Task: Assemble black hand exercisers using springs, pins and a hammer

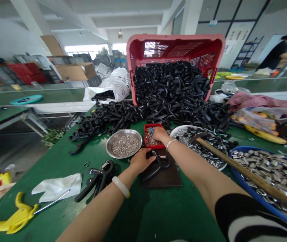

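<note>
My left hand [141, 161] is closed on a black hand gripper [161, 162] with a metal spring, which lies on a dark square plate [170, 179]. My right hand [159, 133] reaches into a small red basket [155, 147] of small metal pins [150, 139]. Something blue shows at its fingertips, which point down among the pins; whether they hold one is hidden. Just left of the basket stands a round metal bowl [108, 152] full of tiny metal parts. More black hand grippers [99, 178] lie together left of my left wrist.
Behind my hands a tipped red crate [131, 75] spills black handles [171, 90] over the table. To the right are a white dish [181, 127] of metal parts, a hammer [244, 169] and a blue basin [236, 174] of metal pieces. A yellow-handled tool [19, 215] lies front left.
</note>
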Demonstrator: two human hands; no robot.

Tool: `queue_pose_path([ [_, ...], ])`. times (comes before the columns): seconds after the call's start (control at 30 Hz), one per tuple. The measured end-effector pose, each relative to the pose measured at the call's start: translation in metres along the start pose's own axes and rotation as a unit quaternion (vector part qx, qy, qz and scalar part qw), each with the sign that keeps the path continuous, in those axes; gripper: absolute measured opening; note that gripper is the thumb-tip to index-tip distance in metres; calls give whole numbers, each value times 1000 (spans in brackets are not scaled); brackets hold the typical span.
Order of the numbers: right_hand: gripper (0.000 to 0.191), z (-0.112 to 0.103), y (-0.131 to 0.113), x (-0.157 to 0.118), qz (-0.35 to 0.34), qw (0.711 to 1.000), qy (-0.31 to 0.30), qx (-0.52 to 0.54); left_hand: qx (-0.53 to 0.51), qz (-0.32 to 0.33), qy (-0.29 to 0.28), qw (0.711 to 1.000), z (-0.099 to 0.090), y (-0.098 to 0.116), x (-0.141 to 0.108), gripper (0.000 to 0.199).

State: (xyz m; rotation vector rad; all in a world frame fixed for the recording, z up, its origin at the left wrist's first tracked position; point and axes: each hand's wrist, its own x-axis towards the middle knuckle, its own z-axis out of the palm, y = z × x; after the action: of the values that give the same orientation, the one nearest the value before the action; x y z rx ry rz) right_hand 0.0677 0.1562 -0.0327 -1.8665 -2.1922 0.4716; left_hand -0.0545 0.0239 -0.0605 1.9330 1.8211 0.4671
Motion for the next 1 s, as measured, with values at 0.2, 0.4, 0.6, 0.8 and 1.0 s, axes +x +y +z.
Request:
queue_pose_path([
  [0.2, 32, -12, 16, -9, -18, 992, 80, 92, -8, 4, -4, 1000, 1, -3, 2, 50],
  [0.4, 29, -6, 35, -73, -42, 974, 121, 186, -33, 5, -2, 999, 1, -5, 4, 49],
  [0.6, 23, 23, 47, -130, -94, 928, 156, 324, -34, 23, -4, 999, 0, -4, 5, 47],
  [0.8, 21, 26, 48, -136, -109, 921, 152, 342, -27, 12, -8, 1000, 0, -3, 5, 48],
  [1.0, 23, 31, 46, -139, -75, 902, 157, 396, -28, 8, -8, 1000, -2, 0, 3, 48],
])
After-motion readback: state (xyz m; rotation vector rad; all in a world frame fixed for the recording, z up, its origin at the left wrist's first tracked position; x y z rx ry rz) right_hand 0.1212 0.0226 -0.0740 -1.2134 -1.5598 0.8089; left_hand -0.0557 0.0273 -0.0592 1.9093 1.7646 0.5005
